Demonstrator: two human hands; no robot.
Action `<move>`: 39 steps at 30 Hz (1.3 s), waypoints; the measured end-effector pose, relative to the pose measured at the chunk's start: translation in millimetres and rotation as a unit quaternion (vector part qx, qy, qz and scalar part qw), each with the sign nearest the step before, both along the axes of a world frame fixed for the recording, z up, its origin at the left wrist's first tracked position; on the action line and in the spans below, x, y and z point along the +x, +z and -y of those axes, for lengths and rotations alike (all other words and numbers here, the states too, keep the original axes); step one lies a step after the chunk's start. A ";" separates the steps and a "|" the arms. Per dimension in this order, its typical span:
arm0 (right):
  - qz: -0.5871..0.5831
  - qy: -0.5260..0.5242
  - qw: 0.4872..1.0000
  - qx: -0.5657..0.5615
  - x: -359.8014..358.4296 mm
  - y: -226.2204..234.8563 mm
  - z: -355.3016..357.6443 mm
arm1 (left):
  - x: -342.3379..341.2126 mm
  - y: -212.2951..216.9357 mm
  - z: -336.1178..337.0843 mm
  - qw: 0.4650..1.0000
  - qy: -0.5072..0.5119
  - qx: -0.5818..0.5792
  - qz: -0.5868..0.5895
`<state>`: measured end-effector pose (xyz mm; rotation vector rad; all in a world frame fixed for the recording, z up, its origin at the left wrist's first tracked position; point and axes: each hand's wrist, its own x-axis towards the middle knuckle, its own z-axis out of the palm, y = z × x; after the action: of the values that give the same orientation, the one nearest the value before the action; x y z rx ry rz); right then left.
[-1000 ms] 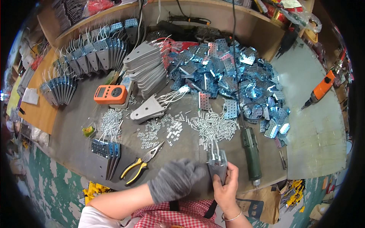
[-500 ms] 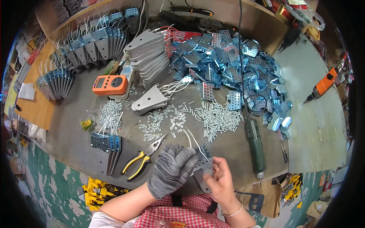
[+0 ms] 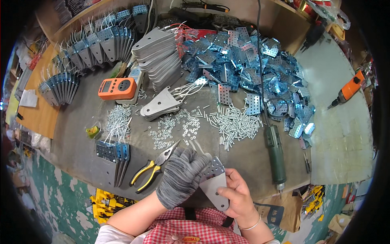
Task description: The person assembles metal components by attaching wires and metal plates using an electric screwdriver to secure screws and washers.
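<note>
My right hand (image 3: 237,195), bare with a bracelet at the wrist, grips a grey metal plate (image 3: 215,188), thumb on its face. A perforated bluish bracket (image 3: 215,168) sits at the plate's upper end. My left hand (image 3: 178,175), in a grey knitted glove, is closed beside that end, its fingertips at the blurred white wires (image 3: 198,146); the glove hides part of them. Yellow-and-black pliers (image 3: 152,168) lie left of the glove, jaws toward the loose nuts (image 3: 162,132). A heap of screws (image 3: 237,126) lies beyond my hands.
A green electric screwdriver (image 3: 276,158) lies at right, its cord running upward. Stacked grey plates (image 3: 156,57) and a pile of blue brackets (image 3: 243,69) stand behind. Assembled plates (image 3: 113,158) are at left, near more screws (image 3: 118,122). An orange meter (image 3: 118,87) sits beyond them.
The plate has turned in my right hand and now shows more of its smooth grey face. My gloved hand has shifted slightly, its fingertips now at the wires.
</note>
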<state>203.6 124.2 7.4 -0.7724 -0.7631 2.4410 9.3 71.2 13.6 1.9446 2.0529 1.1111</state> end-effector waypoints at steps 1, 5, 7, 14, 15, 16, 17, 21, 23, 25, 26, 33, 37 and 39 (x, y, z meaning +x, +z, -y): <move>-0.001 0.001 1.000 -0.002 0.0 -2.6 -0.1 | 0.3 2.2 0.6 1.000 -0.007 -0.006 -0.028; -0.006 0.005 1.000 0.027 0.2 -4.7 -2.4 | -1.7 8.8 1.8 0.997 -0.012 -0.020 -0.070; -0.022 0.010 1.000 0.015 1.2 -3.5 -6.0 | -0.4 7.8 -2.2 0.998 0.009 -0.008 -0.058; 0.040 -0.146 0.986 0.070 12.9 4.9 -20.5 | -19.0 -12.7 -11.7 0.968 0.116 -0.109 -0.195; 0.040 -0.145 0.986 0.068 12.6 5.3 -20.4 | -21.2 -12.2 -13.5 0.966 0.117 -0.118 -0.196; 0.036 -0.144 0.986 0.075 12.5 5.4 -20.5 | -19.5 -6.5 -18.5 0.964 0.122 -0.129 -0.198; 0.031 -0.143 0.986 0.082 12.6 5.6 -20.1 | -20.3 -4.7 -27.8 0.964 0.122 -0.130 -0.198; 0.063 -0.157 0.982 0.089 2.5 12.0 -14.4 | -29.2 -11.7 -41.0 0.952 0.109 -0.108 -0.265; 0.019 -0.147 0.986 0.074 8.4 8.5 -13.7 | -28.7 -4.9 -45.2 0.934 0.009 -0.223 -0.279; 0.049 -0.143 0.984 0.096 10.3 5.4 -9.2 | -29.2 -12.1 -39.0 0.932 0.008 -0.188 -0.311; 0.078 -0.137 0.980 0.119 10.7 3.4 -6.6 | -30.5 -13.4 -36.9 0.950 0.016 -0.164 -0.265; 0.279 -0.036 0.839 0.466 -14.0 3.1 20.8 | 19.3 5.9 -0.4 0.971 -0.004 -0.063 0.230; 0.297 -0.047 0.771 0.562 -15.5 -6.5 26.8 | 23.3 0.5 7.8 0.905 -0.036 -0.076 0.417; 0.288 -0.034 0.743 0.603 -15.1 -0.2 29.3 | 16.7 4.6 11.2 0.964 -0.084 -0.016 0.250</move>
<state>188.5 94.8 7.2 -0.8888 -2.1311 1.0764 26.0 60.0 18.3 1.5730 1.5993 1.3471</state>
